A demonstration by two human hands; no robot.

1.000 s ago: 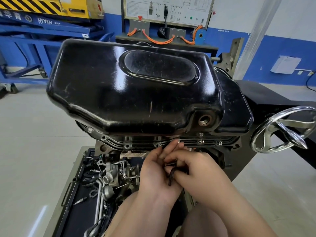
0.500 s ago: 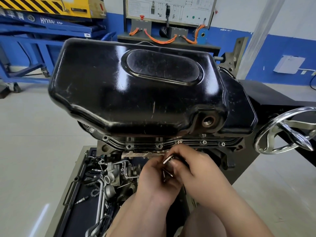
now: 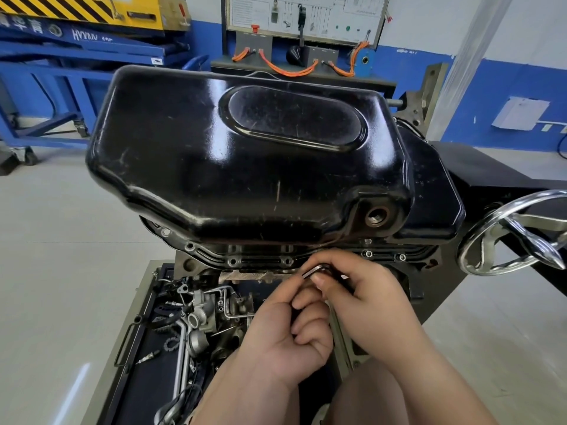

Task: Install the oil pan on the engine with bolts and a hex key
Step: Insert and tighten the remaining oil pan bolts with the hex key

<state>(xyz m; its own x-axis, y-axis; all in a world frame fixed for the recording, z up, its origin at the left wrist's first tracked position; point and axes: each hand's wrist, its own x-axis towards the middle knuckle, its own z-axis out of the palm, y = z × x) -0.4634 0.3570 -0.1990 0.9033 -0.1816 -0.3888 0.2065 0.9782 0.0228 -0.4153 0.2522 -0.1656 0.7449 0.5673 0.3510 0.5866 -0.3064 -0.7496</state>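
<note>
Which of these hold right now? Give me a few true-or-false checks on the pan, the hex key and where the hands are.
1. The oil pan sits on the engine with its flange down. True.
2. A plug fills the drain hole. False: the threaded hole is open.
3. The left hand and the right hand both hold the hex key just below the flange. True.
4. The handwheel stands to the left of the pan. False: it is on the right.
</note>
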